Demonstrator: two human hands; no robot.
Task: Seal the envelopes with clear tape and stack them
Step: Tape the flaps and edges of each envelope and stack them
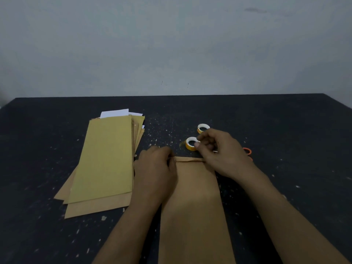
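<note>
A brown envelope (192, 202) lies lengthwise on the dark table (285, 130) in front of me, its flap folded down at the far end. My left hand (155, 172) rests on the envelope's top left corner with its fingers curled over the flap edge. My right hand (221, 151) hovers over the top right corner, its thumb and forefinger pinched close by a small roll of clear tape (191, 143) with a yellow core. Whether they hold a strip of tape is unclear. A second tape roll (202, 128) sits just behind.
A fanned pile of brown envelopes (106, 162) with white sheets sticking out at the far end lies to the left. Orange scissor handles (248, 151) peek out behind my right hand. A pale wall rises past the table's far edge.
</note>
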